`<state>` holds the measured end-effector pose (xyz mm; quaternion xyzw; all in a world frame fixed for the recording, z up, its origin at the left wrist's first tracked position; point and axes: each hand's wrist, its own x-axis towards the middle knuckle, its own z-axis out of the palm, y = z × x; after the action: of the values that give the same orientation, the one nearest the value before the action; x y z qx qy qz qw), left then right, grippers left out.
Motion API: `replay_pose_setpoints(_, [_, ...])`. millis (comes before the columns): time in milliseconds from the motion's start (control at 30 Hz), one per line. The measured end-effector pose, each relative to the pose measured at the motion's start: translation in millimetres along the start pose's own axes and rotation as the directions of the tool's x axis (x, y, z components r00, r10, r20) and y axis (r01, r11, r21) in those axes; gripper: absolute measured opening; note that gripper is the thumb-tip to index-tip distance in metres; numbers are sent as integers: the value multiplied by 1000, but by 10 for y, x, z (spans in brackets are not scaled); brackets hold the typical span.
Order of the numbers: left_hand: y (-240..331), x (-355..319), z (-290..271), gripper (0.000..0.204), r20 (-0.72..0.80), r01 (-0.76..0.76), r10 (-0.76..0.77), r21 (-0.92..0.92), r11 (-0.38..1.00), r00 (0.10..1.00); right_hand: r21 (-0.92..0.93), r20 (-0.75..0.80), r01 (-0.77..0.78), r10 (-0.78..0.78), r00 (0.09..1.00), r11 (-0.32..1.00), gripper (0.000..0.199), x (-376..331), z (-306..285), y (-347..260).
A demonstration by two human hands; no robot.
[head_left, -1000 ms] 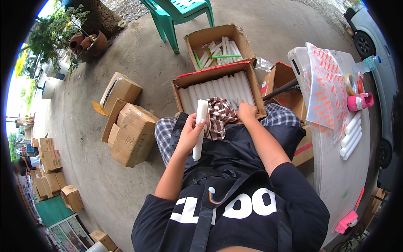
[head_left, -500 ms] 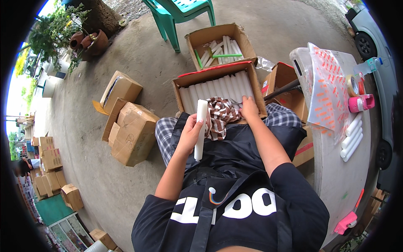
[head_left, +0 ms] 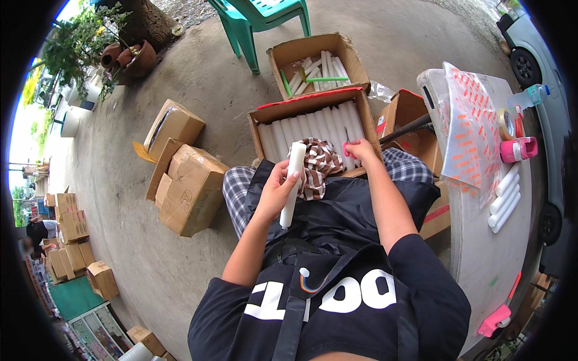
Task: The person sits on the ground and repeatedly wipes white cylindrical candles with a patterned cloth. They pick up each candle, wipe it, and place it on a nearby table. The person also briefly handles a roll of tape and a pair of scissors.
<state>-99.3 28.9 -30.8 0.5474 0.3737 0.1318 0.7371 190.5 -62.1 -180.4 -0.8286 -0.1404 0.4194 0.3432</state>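
Observation:
My left hand is wrapped round a thick white candle, held nearly upright above my lap. In my right hand is a small pair of scissors with pink handles, its blades pointing up and away from me. Between the hands a crumpled brown-and-white cloth lies at the near edge of an open cardboard box. White candles lie side by side in a row inside that box, partly covered by the cloth.
Behind stands another box with candles and green strips. At right, a table bears printed plastic sheets, tape rolls, several candles and a pink tape dispenser. Cardboard boxes sit at left; a green chair stands beyond.
My right hand has lifted the scissors from beside the cloth, so the pink handles and raised blades now show. The candle in my left hand has tilted slightly to the right.

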Motion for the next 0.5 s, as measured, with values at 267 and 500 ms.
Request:
replay_pose_setpoints(267, [33,34,-2,45,-24,-40,42,88,995,999,491,316,318,-506,802,811,44,-1151,-296,-1070])
replay_pose_setpoints(500, [128,34,-3,44,91,-53,34,217,975,995,-101,310,688,-635,708,718,56,-1550,-361,-1069])
